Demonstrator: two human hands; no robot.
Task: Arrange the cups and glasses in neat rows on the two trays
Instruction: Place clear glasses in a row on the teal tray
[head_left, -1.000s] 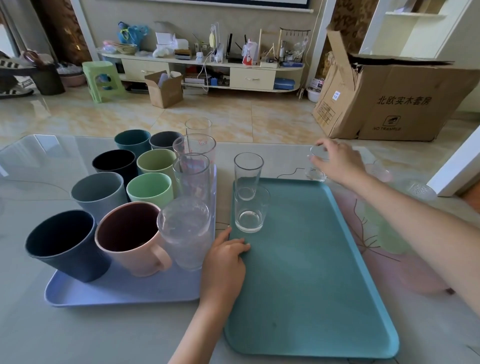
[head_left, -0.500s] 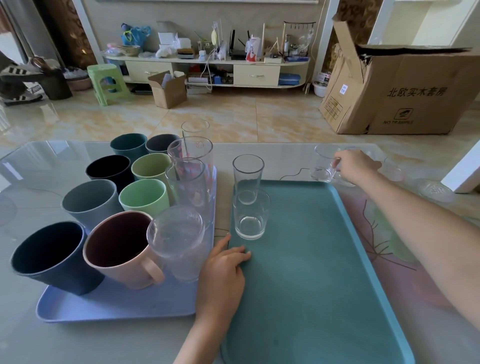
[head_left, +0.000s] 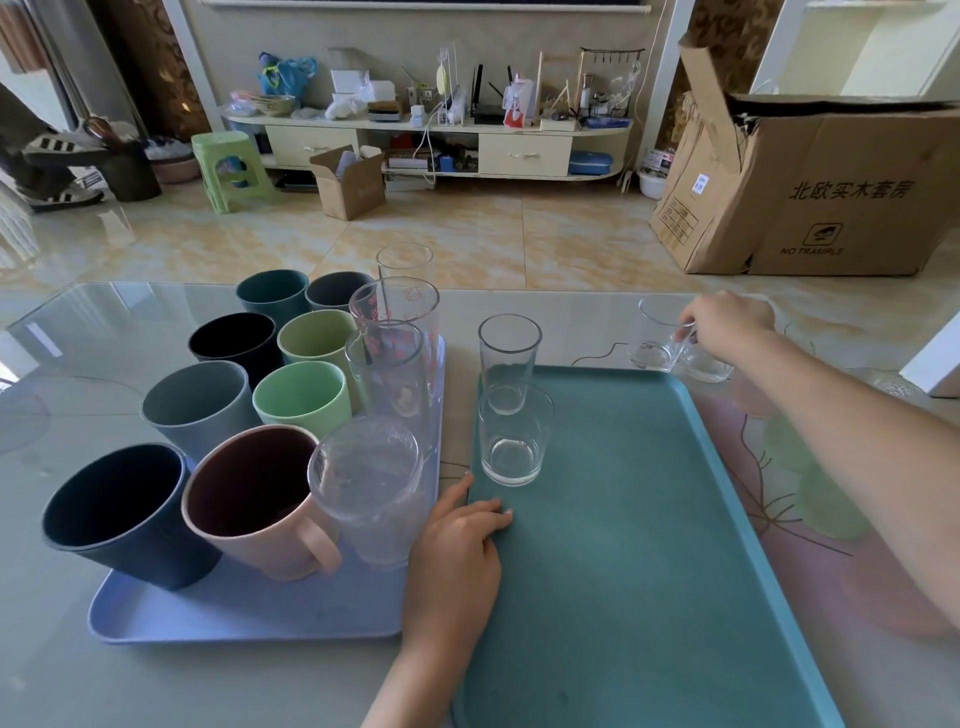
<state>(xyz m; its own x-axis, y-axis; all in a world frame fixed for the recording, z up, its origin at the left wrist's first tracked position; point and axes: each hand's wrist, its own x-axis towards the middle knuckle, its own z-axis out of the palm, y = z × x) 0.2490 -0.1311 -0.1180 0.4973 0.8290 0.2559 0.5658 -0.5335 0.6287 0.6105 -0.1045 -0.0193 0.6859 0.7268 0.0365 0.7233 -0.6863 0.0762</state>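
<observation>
A teal tray (head_left: 649, 545) lies on the glass table with a tall clear glass (head_left: 508, 358) and a short clear glass (head_left: 514, 441) at its left side. My right hand (head_left: 727, 325) pinches the rim of a small clear glass (head_left: 655, 338) just beyond the tray's far right corner; a second small glass (head_left: 706, 366) sits under that hand. My left hand (head_left: 457, 551) rests flat on the teal tray's left edge. The lilac tray (head_left: 249, 608) holds several coloured cups, a pink mug (head_left: 260, 499) and several clear glasses (head_left: 387, 374).
A white block (head_left: 935, 364) stands at the table's right edge. Beyond the table are a large cardboard box (head_left: 831, 187), a green stool (head_left: 228, 169), a small open box (head_left: 350, 182) and a cluttered low TV cabinet (head_left: 431, 130).
My right hand has shifted from covering the small glass to pinching its rim, tilting it toward the tray. The left hand stays on the teal tray's edge.
</observation>
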